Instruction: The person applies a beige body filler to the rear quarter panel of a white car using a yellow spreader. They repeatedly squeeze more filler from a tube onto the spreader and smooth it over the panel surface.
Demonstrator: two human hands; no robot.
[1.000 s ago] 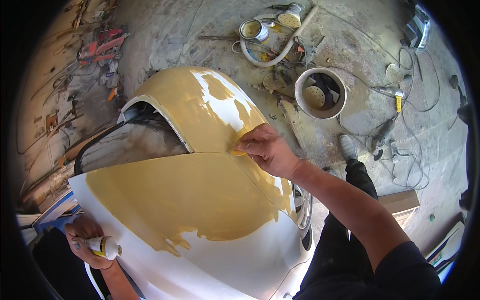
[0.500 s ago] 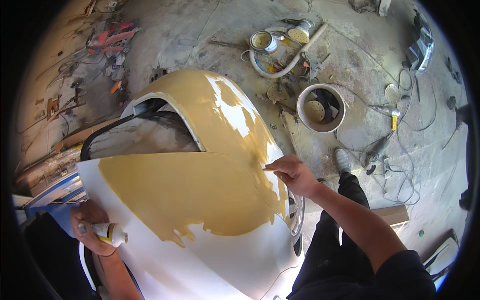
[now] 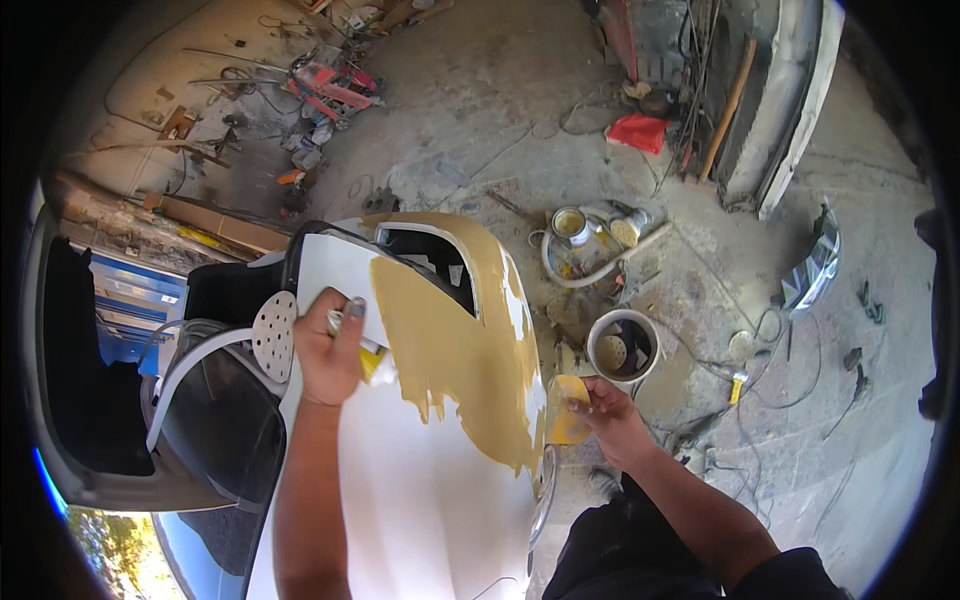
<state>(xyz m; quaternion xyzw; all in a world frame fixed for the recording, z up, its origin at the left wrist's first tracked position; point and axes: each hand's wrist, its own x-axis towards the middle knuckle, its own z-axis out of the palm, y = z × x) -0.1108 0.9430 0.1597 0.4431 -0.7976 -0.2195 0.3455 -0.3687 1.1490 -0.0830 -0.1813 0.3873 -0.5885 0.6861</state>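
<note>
While a yellow spreader (image 3: 568,420) sits pinched in the right hand (image 3: 612,420), the left hand (image 3: 332,350) clasps a white-and-yellow bottle (image 3: 374,364)

The spreader is just beside the outer edge of the white car (image 3: 430,510), whether touching I cannot tell, the right grip closed on it between thumb and fingers; a ragged-edged tan coat (image 3: 445,350) covers part of the bodywork between the hands; the left grip is wrapped around the bottle above the white panel, near a perforated white disc (image 3: 274,338); out on the floor (image 3: 700,480) stand a round bucket (image 3: 625,314) and, beyond it, an open can (image 3: 571,225) beside a curved pale hose (image 3: 572,283), with a red item (image 3: 637,133) farther off
</note>
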